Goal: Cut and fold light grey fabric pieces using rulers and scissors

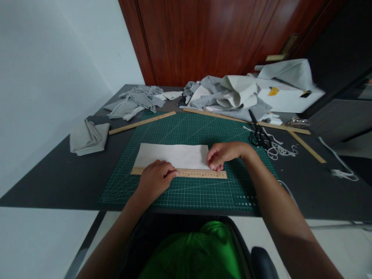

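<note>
A white rectangular piece of fabric point(174, 153) lies flat on the green cutting mat point(186, 195), with a wooden ruler point(200, 173) along its near edge. My left hand point(155, 178) presses down on the ruler left of its middle, fingers curled over it and thumb along it. At the fabric's lower right corner, my right hand point(219, 155) is bent down with its fingers pinched together, close to the ruler's right end. Whatever sits between those fingertips is hidden.
Black scissors point(258, 133) and tangled white cord point(277, 149) lie right of the mat. More wooden rulers point(142, 123) rest around its far side. Folded fabric point(88, 137) is at left; grey scraps point(136, 101), piled cloth point(221, 93) and a white box point(287, 97) stand behind.
</note>
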Action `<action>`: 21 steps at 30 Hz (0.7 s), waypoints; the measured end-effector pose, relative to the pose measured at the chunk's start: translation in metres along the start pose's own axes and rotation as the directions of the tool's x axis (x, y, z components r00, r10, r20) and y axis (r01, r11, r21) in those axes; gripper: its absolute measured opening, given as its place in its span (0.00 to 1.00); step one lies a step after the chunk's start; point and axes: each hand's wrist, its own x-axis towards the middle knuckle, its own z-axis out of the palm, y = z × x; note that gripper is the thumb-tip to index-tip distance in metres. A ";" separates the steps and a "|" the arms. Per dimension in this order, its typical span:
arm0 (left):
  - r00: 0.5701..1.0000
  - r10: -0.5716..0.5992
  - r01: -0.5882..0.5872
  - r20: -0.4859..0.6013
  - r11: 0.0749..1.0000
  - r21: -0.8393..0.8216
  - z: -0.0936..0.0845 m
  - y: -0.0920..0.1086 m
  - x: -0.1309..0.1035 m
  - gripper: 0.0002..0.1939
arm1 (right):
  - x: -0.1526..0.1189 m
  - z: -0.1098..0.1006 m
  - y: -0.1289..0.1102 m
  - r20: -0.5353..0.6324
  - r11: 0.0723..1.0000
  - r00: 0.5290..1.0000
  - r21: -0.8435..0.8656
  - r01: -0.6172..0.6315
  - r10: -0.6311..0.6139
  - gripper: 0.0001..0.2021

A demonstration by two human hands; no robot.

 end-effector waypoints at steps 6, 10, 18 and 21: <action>1.000 0.000 0.000 0.002 1.000 0.006 0.000 0.000 0.000 0.06 | 0.001 0.001 0.001 0.027 1.000 1.000 0.001 0.010 -0.011 0.22; 1.000 0.000 0.000 0.011 1.000 0.006 -0.001 0.001 0.001 0.06 | 0.002 0.000 0.001 0.016 1.000 1.000 0.004 0.006 -0.006 0.23; 1.000 -0.010 0.010 0.013 1.000 0.003 -0.001 0.001 0.001 0.06 | 0.002 -0.002 0.002 0.003 1.000 1.000 -0.005 0.000 0.000 0.25; 1.000 -0.013 0.013 0.017 1.000 0.016 -0.001 0.001 0.001 0.06 | 0.003 -0.001 0.001 0.019 1.000 1.000 -0.020 -0.009 0.009 0.25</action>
